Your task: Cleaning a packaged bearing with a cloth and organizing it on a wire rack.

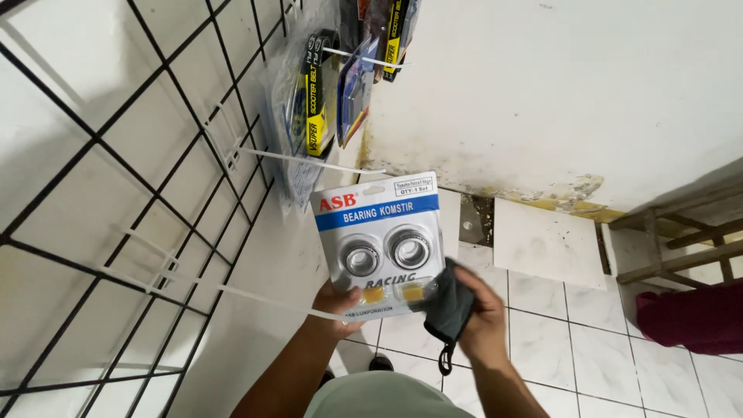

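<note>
Head camera, looking down: a person holds up a blister pack (381,244) of two round metal bearings on a white-and-blue card, in front of a black wire grid rack (131,193) fixed to a white wall. The left hand (334,303) is closed on the pack's lower left corner, thumb on its face. The right hand (484,313) grips a dark grey cloth (449,310) and presses it against the pack's lower right corner; a short loop of the cloth hangs below the pack. Long white hooks (309,161) stick out from the rack to the left of the pack, one passing just under it near the left hand. Above the pack, more packaged parts (325,93) in clear bags with yellow-and-black labels hang on the hooks. Below and right of the pack lies a white tiled floor (573,340); further right of it stand a wooden frame (681,240) and a dark red cloth item (696,319).
</note>
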